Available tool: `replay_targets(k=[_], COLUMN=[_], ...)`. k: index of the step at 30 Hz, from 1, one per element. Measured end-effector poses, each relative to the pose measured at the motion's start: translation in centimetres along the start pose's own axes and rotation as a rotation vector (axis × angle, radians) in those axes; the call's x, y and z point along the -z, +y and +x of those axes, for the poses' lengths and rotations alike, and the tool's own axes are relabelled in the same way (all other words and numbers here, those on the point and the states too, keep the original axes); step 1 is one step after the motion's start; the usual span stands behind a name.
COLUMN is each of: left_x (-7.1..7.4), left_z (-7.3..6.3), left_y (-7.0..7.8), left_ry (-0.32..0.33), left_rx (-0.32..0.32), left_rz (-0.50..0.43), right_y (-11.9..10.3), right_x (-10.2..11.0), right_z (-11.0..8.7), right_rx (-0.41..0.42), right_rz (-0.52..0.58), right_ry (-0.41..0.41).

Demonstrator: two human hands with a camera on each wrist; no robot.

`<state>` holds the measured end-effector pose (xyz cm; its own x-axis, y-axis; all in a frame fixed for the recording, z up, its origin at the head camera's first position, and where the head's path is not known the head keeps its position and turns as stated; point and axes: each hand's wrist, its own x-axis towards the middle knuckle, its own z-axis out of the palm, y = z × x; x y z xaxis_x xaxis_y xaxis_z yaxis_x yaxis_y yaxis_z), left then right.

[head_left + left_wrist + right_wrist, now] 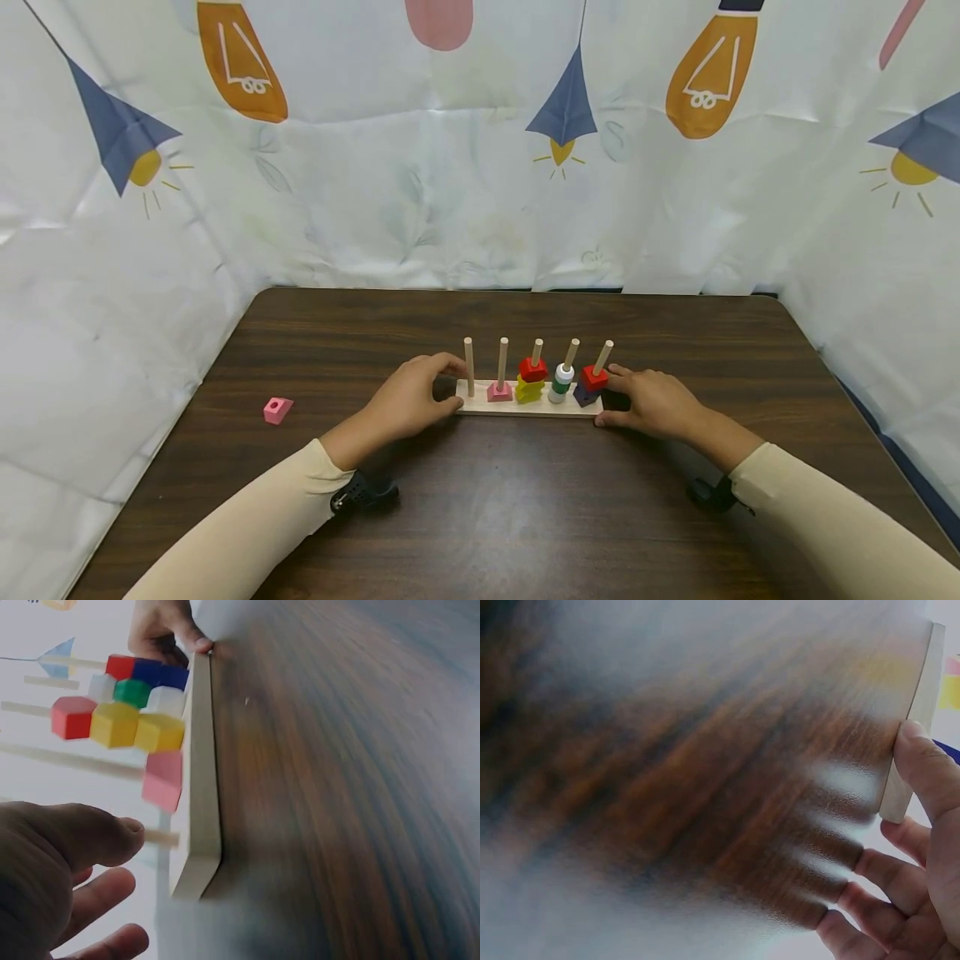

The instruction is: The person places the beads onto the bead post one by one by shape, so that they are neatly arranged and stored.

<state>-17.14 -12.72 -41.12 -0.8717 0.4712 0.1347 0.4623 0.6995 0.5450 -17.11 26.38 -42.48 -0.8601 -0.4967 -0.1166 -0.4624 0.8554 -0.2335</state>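
Observation:
A wooden peg stacker [480,408] stands across the table with several upright pegs. Its leftmost peg is bare. Further right come a pink block [500,392], a red block [533,370] over yellow ones [529,391], white and green beads [561,383], and a red block [595,378] over dark blue [585,395]. My left hand [408,396] is at the left end, thumb and fingers spread; in the left wrist view its thumb [112,836] appears just off the base. My right hand [660,404] pinches the right end, thumb [922,761] along the front edge and fingers behind.
A loose pink block [277,410] with a hole lies on the brown wood-grain table [525,508], left of my left hand. White printed curtains [337,200] hang behind the table and along both sides.

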Motion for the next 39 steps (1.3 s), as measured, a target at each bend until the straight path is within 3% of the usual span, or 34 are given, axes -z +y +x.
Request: replay_targets(k=[15, 21, 27, 34, 39], left_x=[5.5, 7.2, 8.1, 8.3, 8.1], left_z=[-5.3, -7.3, -9.0, -10.5, -11.1], left_y=[-3.9, -5.6, -7.3, -9.0, -9.9], left_ry=[0.123, 0.151, 0.146, 0.107, 0.114], left_rx=[0.119, 0.222, 0.301, 0.383, 0.407], left_rz=[0.206, 0.263, 0.299, 0.279, 0.278], right_y=[-0.1, 0.0, 0.0, 0.0, -0.1], right_x=[0.0, 0.0, 0.0, 0.1, 0.1], right_z=[0.0, 0.1, 0.0, 0.1, 0.0], right_rx=[-0.010, -0.011, -0.010, -0.012, -0.013], right_rz=[-0.006, -0.003, -0.001, -0.003, -0.002], right_ry=[-0.011, -0.010, -0.013, -0.012, -0.012])
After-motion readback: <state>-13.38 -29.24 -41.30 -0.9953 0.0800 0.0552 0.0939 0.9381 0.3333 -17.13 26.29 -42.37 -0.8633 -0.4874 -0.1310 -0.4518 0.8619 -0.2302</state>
